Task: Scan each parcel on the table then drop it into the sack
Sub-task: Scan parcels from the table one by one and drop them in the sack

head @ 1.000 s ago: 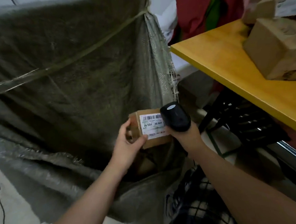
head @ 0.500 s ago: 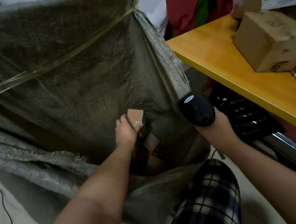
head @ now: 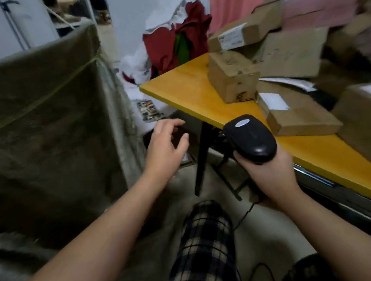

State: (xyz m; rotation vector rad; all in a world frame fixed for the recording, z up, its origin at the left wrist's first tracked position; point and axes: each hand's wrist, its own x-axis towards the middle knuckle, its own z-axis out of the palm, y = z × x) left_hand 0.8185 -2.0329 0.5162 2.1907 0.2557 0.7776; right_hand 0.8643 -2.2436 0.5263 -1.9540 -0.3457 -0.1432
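The coming move turns on the left hand [head: 166, 148], which hovers in the gap between the olive-green woven sack [head: 46, 110] and the corner of the yellow-topped wooden table [head: 183, 85], touching neither. Its fingers [head: 170, 123] are loosely spread and slightly bent, with nothing held. The parcels waiting to be scanned lie ahead of it and to its right, up on the table top.

The closest to those fingers looks to be the squat brown cardboard box [head: 230, 75] near the table's corner, which shows no label on the faces in view. Just beside it, nearer the person, lies a flat brown cardboard parcel with a white label [head: 299, 117]. Its long axis runs roughly along the table's front edge.

The right hand [head: 270, 174] is nearer to that flat parcel, but it is clenched round the handle of a black handheld barcode scanner [head: 250, 138], whose head sits over the table's front edge. The pick therefore probably falls to the free left hand, reaching right and forward across the corner. The sack stands open to the left, well apart from the pile
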